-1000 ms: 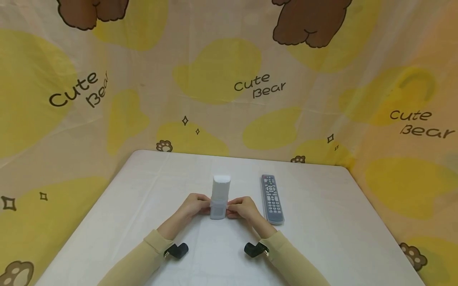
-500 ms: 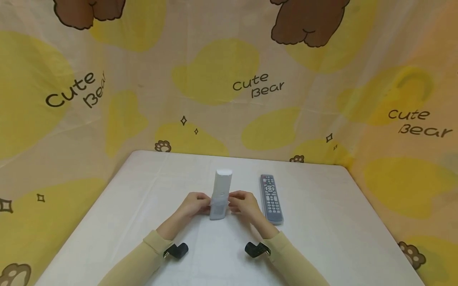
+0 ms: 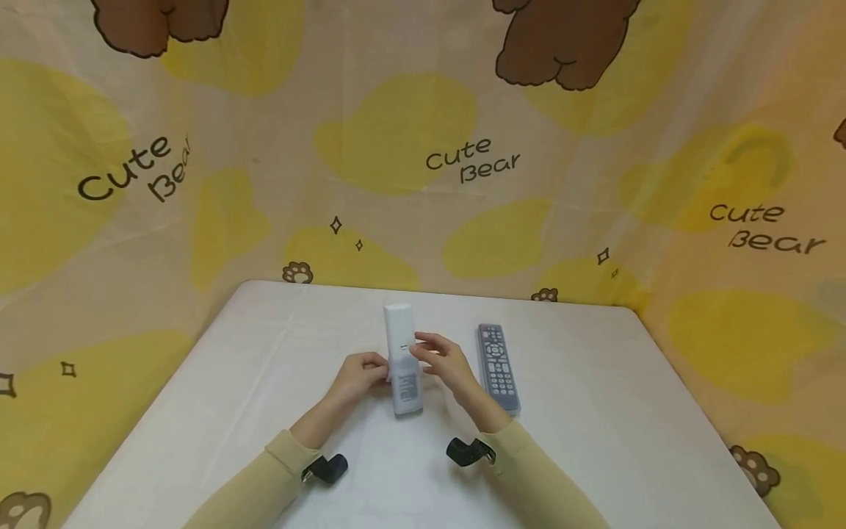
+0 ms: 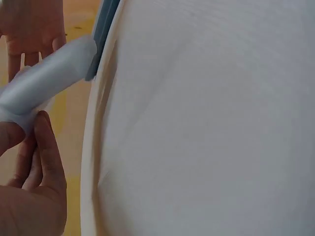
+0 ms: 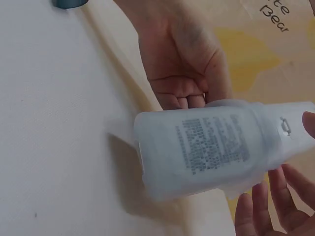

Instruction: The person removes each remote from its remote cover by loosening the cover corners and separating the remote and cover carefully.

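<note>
A white remote [image 3: 402,353] is held just above the white table [image 3: 595,411], label side up, its lower half inside a translucent silicone cover [image 3: 407,389]. My left hand [image 3: 363,371] grips that covered part from the left, its fingers curled behind the cover [image 5: 211,142]. In the left wrist view my thumb and finger [image 4: 42,147] pinch the cover's edge. My right hand [image 3: 441,356] is beside the bare upper half, fingers [image 5: 275,206] straight and spread, one fingertip touching the remote near its latch mark.
A grey remote [image 3: 497,366] in a bluish cover lies flat on the table just right of my right hand. A yellow bear-print curtain [image 3: 463,162] hangs behind and around the table. Small black cameras [image 3: 327,468] sit on both wrists.
My right hand let go of the cover's lower edge and rose to the remote's bare upper half. The remote turned and tipped away, and its label side now shows.
</note>
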The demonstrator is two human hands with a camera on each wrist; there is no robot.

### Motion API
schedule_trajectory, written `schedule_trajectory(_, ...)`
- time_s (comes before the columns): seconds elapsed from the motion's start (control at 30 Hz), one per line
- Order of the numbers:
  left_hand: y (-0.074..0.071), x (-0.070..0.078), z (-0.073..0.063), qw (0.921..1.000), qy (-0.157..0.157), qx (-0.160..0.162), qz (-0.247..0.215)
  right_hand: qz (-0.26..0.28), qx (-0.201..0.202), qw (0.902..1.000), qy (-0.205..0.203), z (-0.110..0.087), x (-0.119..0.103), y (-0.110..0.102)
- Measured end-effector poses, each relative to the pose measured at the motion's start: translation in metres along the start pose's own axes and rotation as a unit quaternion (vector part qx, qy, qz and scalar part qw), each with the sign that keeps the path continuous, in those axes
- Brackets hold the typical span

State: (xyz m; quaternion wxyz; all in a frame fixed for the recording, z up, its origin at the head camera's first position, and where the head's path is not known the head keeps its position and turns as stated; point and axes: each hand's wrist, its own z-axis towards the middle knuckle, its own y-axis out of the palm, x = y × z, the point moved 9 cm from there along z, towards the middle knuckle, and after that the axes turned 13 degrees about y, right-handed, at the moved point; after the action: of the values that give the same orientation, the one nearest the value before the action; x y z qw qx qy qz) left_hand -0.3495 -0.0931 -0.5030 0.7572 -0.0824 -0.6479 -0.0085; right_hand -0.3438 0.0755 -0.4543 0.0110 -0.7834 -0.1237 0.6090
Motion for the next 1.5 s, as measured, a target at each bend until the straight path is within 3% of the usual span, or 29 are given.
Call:
schedule_trajectory(0.17, -0.002, 0.010, 0.000, 0.9999, -0.010, 0.002, -0.002, -0.009, 0.016, 0.9998, -0.009, 0.003, -0.012, 0.002)
schedule_trajectory(0.3, -0.004, 0.026, -0.006, 0.9997, -0.021, 0.010, -0.011, -0.018, 0.018, 0.9996, -0.013, 0.004, -0.021, 0.003)
schedule_trajectory(0.4, -0.006, 0.034, -0.009, 0.9997, -0.012, 0.015, -0.014, -0.019, 0.019, 0.9995, -0.014, 0.005, -0.024, 0.004)
schedule_trajectory(0.67, -0.015, 0.012, 0.003, 0.9958, -0.003, 0.072, -0.056, -0.002, 0.026, 0.9993, -0.027, 0.000, -0.032, 0.000)
schedule_trajectory(1.1, -0.019, 0.022, 0.000, 0.9884, 0.020, 0.111, -0.102, 0.021, 0.074, 0.9961, -0.045, -0.002, -0.031, -0.010)
schedule_trajectory(1.5, -0.022, 0.029, 0.000, 0.9800, 0.048, 0.140, -0.133, 0.049, 0.083, 0.9937, -0.057, -0.007, -0.030, -0.016)
